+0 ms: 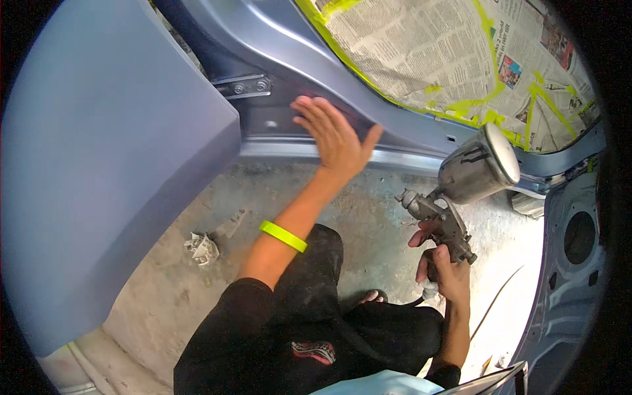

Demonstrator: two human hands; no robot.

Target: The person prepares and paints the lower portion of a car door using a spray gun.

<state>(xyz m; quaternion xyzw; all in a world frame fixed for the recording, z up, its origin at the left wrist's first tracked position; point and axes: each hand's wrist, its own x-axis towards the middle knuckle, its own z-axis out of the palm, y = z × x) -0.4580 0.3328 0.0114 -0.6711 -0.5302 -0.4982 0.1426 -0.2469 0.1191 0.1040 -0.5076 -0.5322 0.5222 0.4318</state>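
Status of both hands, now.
Left hand: open, holding nothing, at the car body; contact unclear.
Right hand: closed around the spray gun.

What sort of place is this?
Probably a vehicle paint workshop: the right hand holds a spray gun, and newspaper is fixed with yellow-green tape over part of the blue-grey bodywork.

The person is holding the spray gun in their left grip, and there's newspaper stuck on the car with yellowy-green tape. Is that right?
Not quite: the head view shows the spray gun in the person's right grip, not the left grip. The newspaper is indeed stuck on the car with yellowy-green tape.
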